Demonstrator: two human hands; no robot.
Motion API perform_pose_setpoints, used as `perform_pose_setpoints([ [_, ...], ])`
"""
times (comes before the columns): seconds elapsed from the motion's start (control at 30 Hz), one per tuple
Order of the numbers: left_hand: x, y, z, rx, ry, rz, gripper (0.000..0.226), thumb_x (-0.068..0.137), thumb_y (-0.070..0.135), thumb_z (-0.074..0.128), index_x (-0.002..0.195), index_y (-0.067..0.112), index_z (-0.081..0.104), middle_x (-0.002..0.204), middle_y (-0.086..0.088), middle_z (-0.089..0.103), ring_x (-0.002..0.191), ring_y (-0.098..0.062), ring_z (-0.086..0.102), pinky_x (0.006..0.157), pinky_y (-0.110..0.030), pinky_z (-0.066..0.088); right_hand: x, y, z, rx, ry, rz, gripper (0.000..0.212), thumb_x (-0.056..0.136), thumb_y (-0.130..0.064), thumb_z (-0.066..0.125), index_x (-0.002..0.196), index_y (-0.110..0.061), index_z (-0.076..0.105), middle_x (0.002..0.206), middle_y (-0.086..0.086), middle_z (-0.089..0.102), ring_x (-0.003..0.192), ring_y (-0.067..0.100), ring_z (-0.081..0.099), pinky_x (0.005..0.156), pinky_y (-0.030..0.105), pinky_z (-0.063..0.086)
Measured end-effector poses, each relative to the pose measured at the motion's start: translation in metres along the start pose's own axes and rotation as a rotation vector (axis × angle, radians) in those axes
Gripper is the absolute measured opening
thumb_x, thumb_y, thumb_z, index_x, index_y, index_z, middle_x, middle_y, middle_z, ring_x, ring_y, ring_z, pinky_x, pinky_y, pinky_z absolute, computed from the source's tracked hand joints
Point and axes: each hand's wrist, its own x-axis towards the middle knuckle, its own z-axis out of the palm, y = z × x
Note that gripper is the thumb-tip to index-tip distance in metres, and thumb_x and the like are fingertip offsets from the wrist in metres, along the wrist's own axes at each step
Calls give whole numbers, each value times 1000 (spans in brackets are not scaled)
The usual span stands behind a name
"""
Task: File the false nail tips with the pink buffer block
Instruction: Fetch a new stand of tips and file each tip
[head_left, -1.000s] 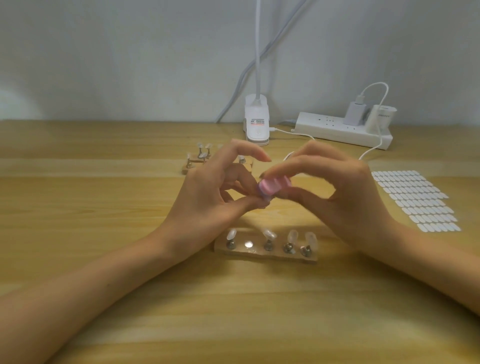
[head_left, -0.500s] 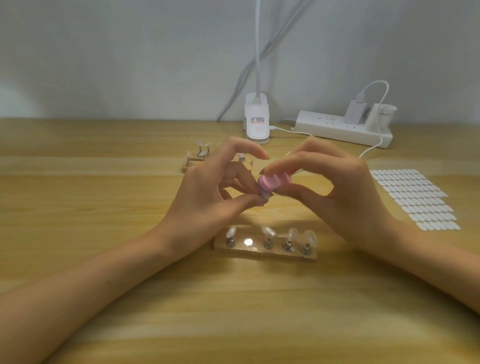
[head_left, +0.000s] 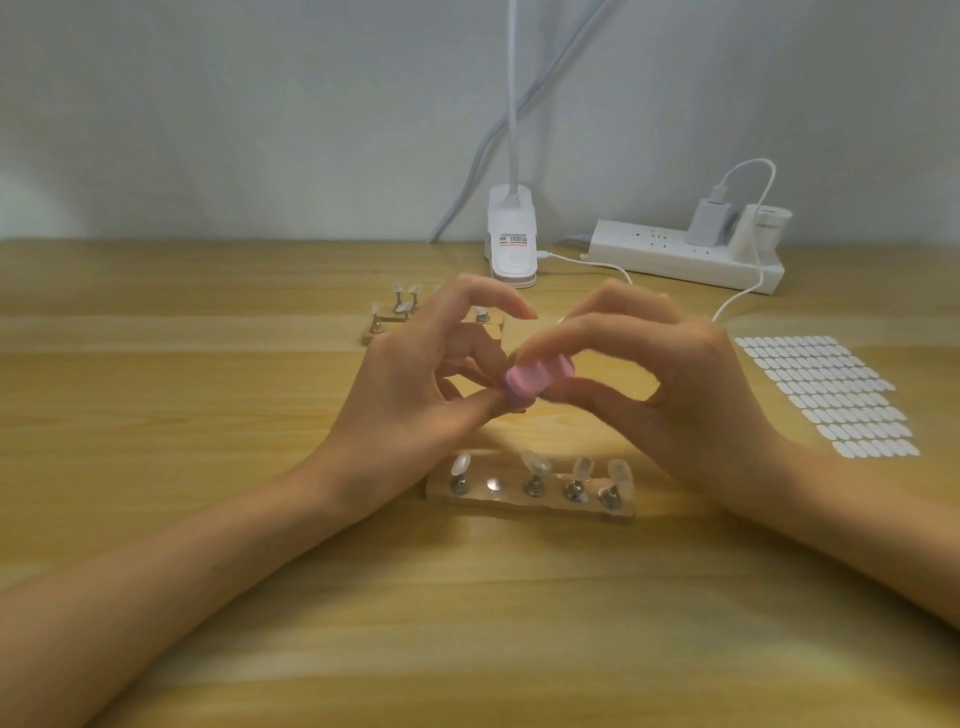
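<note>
My right hand (head_left: 670, 389) pinches the pink buffer block (head_left: 530, 382) between thumb and fingers above the table's middle. My left hand (head_left: 421, 395) meets it from the left, thumb and fingers pinched on something small under the block's left end; the nail tip itself is hidden. Below the hands a wooden holder (head_left: 530, 501) carries several clear nail tips (head_left: 535, 462) on metal stands, with one bare magnet spot (head_left: 493, 484). A second holder (head_left: 382, 327) with more tips lies behind my left hand.
A sheet of white adhesive tabs (head_left: 826, 395) lies at the right. A white clip lamp base (head_left: 511, 244) and a white power strip (head_left: 685, 254) with chargers and a cable stand along the back wall.
The pink block has shifted slightly in my right hand against my left fingertips, and looks blurred. Both hands stay in the same place above the holder.
</note>
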Motion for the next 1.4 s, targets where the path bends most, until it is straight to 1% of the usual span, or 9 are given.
perform_pose_setpoints([
  [0.33,0,1,1,18,1,-3,39,85,16,81,116,21,58,76,3,73,74,-12,73,55,-19,45,-2,-2,3,-5,-24,-39,15,88,-21,74,100,-13,77,88,2,65,85,9,58,76,31,46],
  [0.43,0,2,0,16,17,-15,42,82,11,83,115,21,59,75,7,73,79,-13,75,57,-18,47,2,2,-3,50,22,44,20,86,-19,73,103,-9,76,89,7,65,83,12,61,77,27,51],
  [0.57,0,4,1,18,12,3,40,83,21,83,116,21,59,75,7,72,71,-7,71,53,-16,44,-1,-6,5,14,-38,-65,16,88,-23,72,99,-13,78,88,2,65,83,10,58,76,28,45],
  [0.7,0,4,0,10,17,-23,42,82,10,82,114,22,59,76,5,74,81,-11,75,56,-12,43,2,3,-4,75,30,91,21,87,-21,71,104,-10,76,89,9,64,83,15,61,78,29,51],
  [0.8,-1,4,1,35,1,4,45,80,6,83,115,22,58,78,7,75,83,-10,75,57,-14,46,0,2,-2,69,27,74,21,87,-19,71,105,-9,76,90,9,63,83,18,61,78,28,52],
  [0.93,-1,4,1,17,16,-26,49,81,8,83,120,24,58,79,6,75,84,-12,75,57,-18,48,0,4,-5,127,50,145,21,88,-20,70,107,-11,74,96,6,66,88,10,63,83,20,51],
  [1.07,-1,3,1,19,26,-18,58,82,9,83,129,24,52,75,9,74,78,-14,75,53,-21,50,1,-1,-1,66,12,14,21,88,-20,70,106,-10,75,90,6,65,85,9,60,79,19,49],
  [1.27,-2,2,1,6,24,-31,62,80,2,82,130,25,52,74,8,74,75,-13,76,54,-19,49,-1,4,-3,83,27,84,21,89,-19,70,107,-10,75,92,8,64,86,13,63,80,28,53],
  [1.4,-2,2,2,3,19,-33,61,81,3,81,130,24,51,75,6,74,75,-15,76,54,-29,55,0,4,-4,89,34,90,23,88,-21,69,108,-10,75,92,9,65,86,16,64,79,33,54],
])
